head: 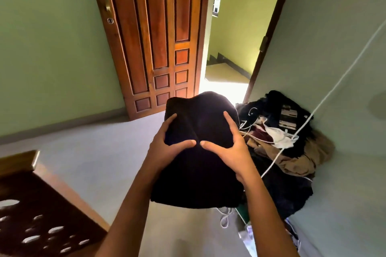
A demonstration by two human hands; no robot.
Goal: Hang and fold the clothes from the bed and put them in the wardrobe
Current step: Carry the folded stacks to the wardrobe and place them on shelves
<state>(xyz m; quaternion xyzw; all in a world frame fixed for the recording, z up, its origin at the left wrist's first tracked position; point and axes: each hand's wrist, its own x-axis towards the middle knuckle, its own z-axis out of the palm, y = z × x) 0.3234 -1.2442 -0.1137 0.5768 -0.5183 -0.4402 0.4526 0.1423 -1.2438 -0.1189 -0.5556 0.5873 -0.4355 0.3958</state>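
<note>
As a folded black cloth garment [198,175] is held clear of the grey floor [94,152] at the centre of the view, it is clasped from both sides. The left hand [167,148] is at its 9 o'clock and the right hand [227,150] at its 3 o'clock. Thumbs nearly meet across the top, seemingly so the folds are kept from slipping open. Each grip is closed on the cloth, which is judged ready to be put away. A heap of dark and tan clothes [292,148] is seen at 3 o'clock against a pale wall [344,48], crossed by a white cord [334,89]. A panelled wooden door [156,37] stands open at 12 o'clock.
</note>
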